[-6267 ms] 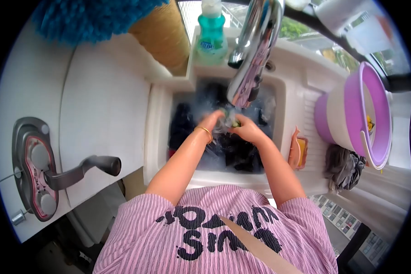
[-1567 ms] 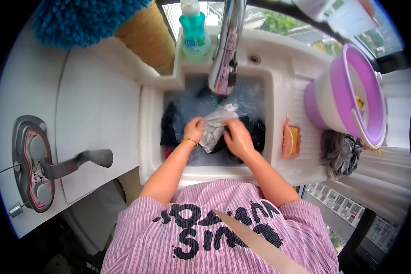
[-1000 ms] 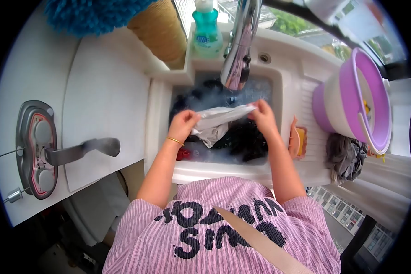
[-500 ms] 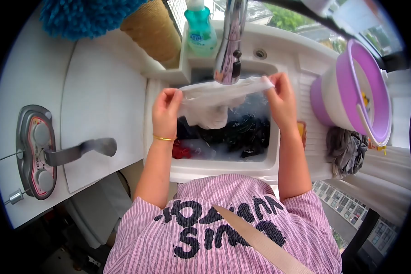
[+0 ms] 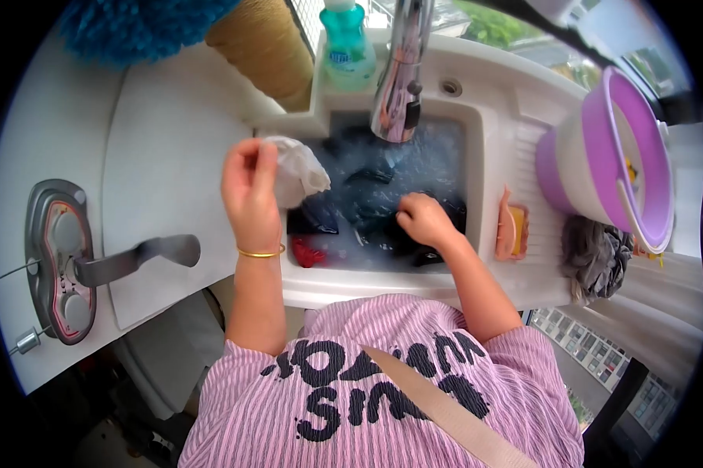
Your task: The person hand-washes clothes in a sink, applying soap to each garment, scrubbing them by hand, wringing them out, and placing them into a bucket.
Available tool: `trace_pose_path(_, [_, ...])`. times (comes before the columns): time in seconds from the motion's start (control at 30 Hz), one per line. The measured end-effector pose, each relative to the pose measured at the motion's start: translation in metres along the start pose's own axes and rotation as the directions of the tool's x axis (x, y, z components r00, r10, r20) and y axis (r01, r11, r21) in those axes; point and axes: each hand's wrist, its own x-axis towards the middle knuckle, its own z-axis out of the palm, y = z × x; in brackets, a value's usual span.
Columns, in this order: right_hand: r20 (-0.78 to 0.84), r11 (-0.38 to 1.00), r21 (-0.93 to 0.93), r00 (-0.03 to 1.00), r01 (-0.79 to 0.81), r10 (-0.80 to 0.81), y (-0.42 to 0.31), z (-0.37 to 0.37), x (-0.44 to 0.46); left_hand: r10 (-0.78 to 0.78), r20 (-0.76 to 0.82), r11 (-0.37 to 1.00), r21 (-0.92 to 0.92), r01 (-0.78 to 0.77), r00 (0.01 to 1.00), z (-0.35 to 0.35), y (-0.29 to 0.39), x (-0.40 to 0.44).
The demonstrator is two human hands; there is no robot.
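A wet white cloth [image 5: 298,171] hangs bunched from my left hand [image 5: 250,183], whose thumb and fingers pinch it over the sink's left side. Low over the water, my right hand [image 5: 428,221] has its fingers curled in, right by the dark clothes [image 5: 371,207]. What those fingers hold, if anything, is hidden. Cloudy water fills the white sink [image 5: 476,168], with dark garments partly under it. A red piece of cloth [image 5: 308,251] lies in the front left corner of the basin.
A chrome faucet [image 5: 398,86] hangs over the basin. Behind stands a green soap bottle [image 5: 347,51]. On the right ledge are a soap dish [image 5: 512,230], a grey cloth [image 5: 597,256] and a purple-white bucket [image 5: 574,160]. A grey metal-armed device [image 5: 63,261] lies at left.
The white cloth was stretched between both hands. My right hand has let go of it and dropped to the dark clothes; my left hand has carried it leftward.
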Motion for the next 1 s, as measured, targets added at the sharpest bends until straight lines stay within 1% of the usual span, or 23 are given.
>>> trace_pose_path(0.03, [-0.067, 0.976, 0.202, 0.993, -0.081, 0.096, -0.002, -0.006, -0.001, -0.03, 0.043, 0.999, 0.041, 0.029, 0.999, -0.004, -0.003, 0.002])
trace_pose_path(0.07, [-0.056, 0.93, 0.339, 0.984, -0.142, 0.171, -0.011, -0.024, -0.001, -0.026, 0.038, 0.999, 0.041, 0.024, 0.999, -0.007, -0.009, 0.002])
trace_pose_path(0.13, [-0.115, 0.891, 0.436, 0.975, -0.124, 0.192, -0.011, -0.044, 0.002, -0.173, 0.137, 0.982, 0.105, 0.16, 0.975, -0.012, -0.026, -0.002])
trace_pose_path(0.2, [-0.141, 0.856, 0.508, 0.972, -0.09, 0.186, -0.031, -0.079, -0.001, -0.21, 0.178, 0.974, 0.129, 0.189, 0.961, -0.016, -0.051, -0.007])
trace_pose_path(0.27, [-0.164, 0.752, 0.658, 0.968, -0.037, 0.191, -0.053, -0.108, -0.006, -0.241, 0.321, 0.899, 0.43, 0.086, 0.916, -0.02, -0.075, -0.014])
trace_pose_path(0.3, [-0.164, 0.756, 0.654, 0.968, -0.036, 0.188, -0.063, -0.121, -0.008, -0.095, 0.359, 0.806, 0.575, -0.14, 0.928, -0.013, -0.079, -0.018])
trace_pose_path(0.33, [-0.201, 0.704, 0.708, 0.971, 0.051, 0.132, -0.073, -0.134, -0.01, 0.04, 0.419, 0.644, 0.684, -0.344, 0.907, -0.004, -0.083, -0.025])
trace_pose_path(0.37, [-0.241, 0.641, 0.755, 0.968, 0.137, 0.076, -0.083, -0.146, -0.013, 0.077, 0.494, 0.651, 0.633, -0.419, 0.866, 0.006, -0.082, -0.028])
trace_pose_path(0.4, [-0.239, 0.644, 0.752, 0.968, 0.139, 0.071, -0.098, -0.157, -0.017, 0.066, 0.594, 0.669, 0.569, -0.477, 0.802, 0.017, -0.076, -0.03])
trace_pose_path(0.47, [-0.28, 0.483, 0.848, 0.958, 0.217, 0.06, -0.127, -0.176, -0.025, 0.154, 0.657, 0.719, 0.437, -0.54, 0.738, 0.039, -0.083, -0.034])
trace_pose_path(0.5, [-0.316, 0.453, 0.851, 0.948, 0.265, 0.039, -0.132, -0.185, -0.029, 0.157, 0.653, 0.719, 0.439, -0.539, 0.741, 0.042, -0.089, -0.032])
trace_pose_path(0.57, [-0.391, 0.422, 0.838, 0.92, 0.344, 0.026, -0.145, -0.204, -0.039, 0.044, 0.721, 0.79, 0.399, -0.466, 0.691, 0.049, -0.101, -0.02])
trace_pose_path(0.6, [-0.453, 0.404, 0.828, 0.888, 0.388, 0.075, -0.155, -0.211, -0.043, 0.049, 0.722, 0.791, 0.394, -0.468, 0.691, 0.05, -0.1, -0.014])
trace_pose_path(0.63, [-0.525, 0.41, 0.793, 0.847, 0.45, 0.085, -0.158, -0.219, -0.048, -0.039, 0.671, 0.92, 0.314, -0.236, 0.741, 0.049, -0.099, -0.008])
trace_pose_path(0.67, [-0.592, 0.415, 0.755, 0.8, 0.508, 0.097, -0.157, -0.225, -0.051, -0.145, 0.63, 0.978, 0.206, 0.016, 0.763, 0.048, -0.096, -0.003])
trace_pose_path(0.7, [-0.592, 0.418, 0.755, 0.8, 0.506, 0.1, -0.154, -0.229, -0.052, -0.185, 0.598, 0.981, 0.158, 0.111, 0.78, 0.046, -0.09, 0.001])
trace_pose_path(0.77, [-0.679, 0.454, 0.697, 0.714, 0.555, 0.168, -0.147, -0.235, -0.05, -0.181, 0.565, 0.976, 0.206, 0.075, 0.805, 0.038, -0.087, 0.008])
trace_pose_path(0.8, [-0.681, 0.453, 0.696, 0.712, 0.557, 0.172, -0.138, -0.234, -0.046, -0.167, 0.533, 0.967, 0.252, 0.033, 0.83, 0.037, -0.086, 0.011])
trace_pose_path(0.83, [-0.655, 0.559, 0.694, 0.72, 0.453, 0.229, -0.123, -0.225, -0.041, -0.149, 0.463, 0.977, 0.206, 0.057, 0.874, 0.039, -0.086, 0.01])
trace_pose_path(0.87, [-0.63, 0.65, 0.682, 0.721, 0.337, 0.288, -0.106, -0.214, -0.034, -0.149, 0.466, 0.977, 0.208, 0.056, 0.872, 0.036, -0.093, 0.009])
trace_pose_path(0.93, [-0.547, 0.735, 0.659, 0.773, 0.161, 0.321, -0.072, -0.183, -0.02, -0.109, 0.365, 0.868, 0.488, -0.09, 0.925, 0.023, -0.12, 0.004])
trace_pose_path(0.97, [-0.489, 0.753, 0.656, 0.79, 0.053, 0.37, -0.049, -0.163, -0.012, -0.12, 0.317, 0.824, 0.56, -0.084, 0.941, 0.022, -0.123, 0.0])
trace_pose_path(1.0, [-0.43, 0.764, 0.643, 0.799, -0.056, 0.42, -0.026, -0.141, -0.004, -0.123, 0.316, 0.823, 0.563, -0.082, 0.941, 0.019, -0.131, -0.001])
